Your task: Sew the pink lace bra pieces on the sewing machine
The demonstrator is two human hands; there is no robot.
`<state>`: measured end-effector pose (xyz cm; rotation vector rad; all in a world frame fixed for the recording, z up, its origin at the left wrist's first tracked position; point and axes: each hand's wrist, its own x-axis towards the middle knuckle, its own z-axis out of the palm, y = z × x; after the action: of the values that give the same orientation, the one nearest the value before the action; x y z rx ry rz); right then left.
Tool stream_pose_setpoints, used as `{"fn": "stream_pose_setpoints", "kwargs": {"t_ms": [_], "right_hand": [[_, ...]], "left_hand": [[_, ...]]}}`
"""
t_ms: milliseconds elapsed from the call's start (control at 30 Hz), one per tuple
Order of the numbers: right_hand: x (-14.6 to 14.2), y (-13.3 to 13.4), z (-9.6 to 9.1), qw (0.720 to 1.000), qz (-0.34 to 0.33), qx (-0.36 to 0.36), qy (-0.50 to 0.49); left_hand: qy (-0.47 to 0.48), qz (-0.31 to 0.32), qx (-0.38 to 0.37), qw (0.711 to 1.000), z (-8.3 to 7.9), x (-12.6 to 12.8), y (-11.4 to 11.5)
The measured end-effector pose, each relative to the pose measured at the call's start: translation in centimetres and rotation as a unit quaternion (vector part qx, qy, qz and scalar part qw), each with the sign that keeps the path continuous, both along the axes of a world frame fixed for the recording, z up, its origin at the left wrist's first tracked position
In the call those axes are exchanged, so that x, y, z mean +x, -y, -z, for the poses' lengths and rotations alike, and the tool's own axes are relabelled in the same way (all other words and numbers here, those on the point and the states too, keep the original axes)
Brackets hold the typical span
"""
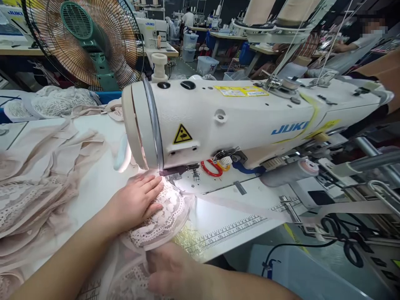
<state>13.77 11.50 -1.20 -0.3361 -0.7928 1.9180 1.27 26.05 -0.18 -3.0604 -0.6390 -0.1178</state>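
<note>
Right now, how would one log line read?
left hand flat on lace piece | right hand at its near edge | sewing machine just beyond

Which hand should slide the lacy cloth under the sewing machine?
Probably the left hand: it lies flat on the lace fabric right by the presser foot; the right hand sits farther back.

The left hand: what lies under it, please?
Pale lace fabric lies under the left hand, which presses flat on it beside the sewing machine head. The white table carries the fabric. Whatever is beneath the palm itself is covered.
</note>
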Motion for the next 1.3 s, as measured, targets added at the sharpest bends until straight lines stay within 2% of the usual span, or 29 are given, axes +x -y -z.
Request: {"fn": "stream_pose_setpoints", "kwargs": {"t_ms": [233, 467, 600, 833, 933, 1100, 1300], "right_hand": [[-0.3, -0.2, -0.3, 1.000, -0.002, -0.017, 0.007], [-0.5, -0.5, -0.6, 0.999, 0.010, -0.024, 0.024], [-0.4, -0.5, -0.4, 1.000, 0.017, -0.015, 0.004], [-0.4, -0.9, -0.8, 1.000, 0.012, -0.008, -0.021], [-0.6, -0.8, -0.5, 1.000, 0.012, -0.017, -0.012], [-0.8, -0.5, 0.2, 1.000, 0.012, -0.023, 0.003], [-0.7, -0.3, 0.7, 0.998, 0.013, -0.046, 0.029]], "left_hand": [[0.006, -0.005, -0.006, 1.000, 0.0, 0.0, -0.2], [0.008, -0.004, 0.029, 1.000, -0.6, 0.4, -0.1], [0.006, -0.015, 0.031, 0.999, -1.1, 0.9, 0.1], [0.007, -0.054, 0.040, 0.998, -1.0, 1.8, 0.9], [-0.007, -0.067, 0.039, 0.997, -1.0, 2.2, 1.4], [-0.032, -0.054, 0.012, 0.998, -0.8, 2.3, 1.6], [0.011, -0.052, 0.033, 0.998, -0.3, 1.9, 1.2]]}}
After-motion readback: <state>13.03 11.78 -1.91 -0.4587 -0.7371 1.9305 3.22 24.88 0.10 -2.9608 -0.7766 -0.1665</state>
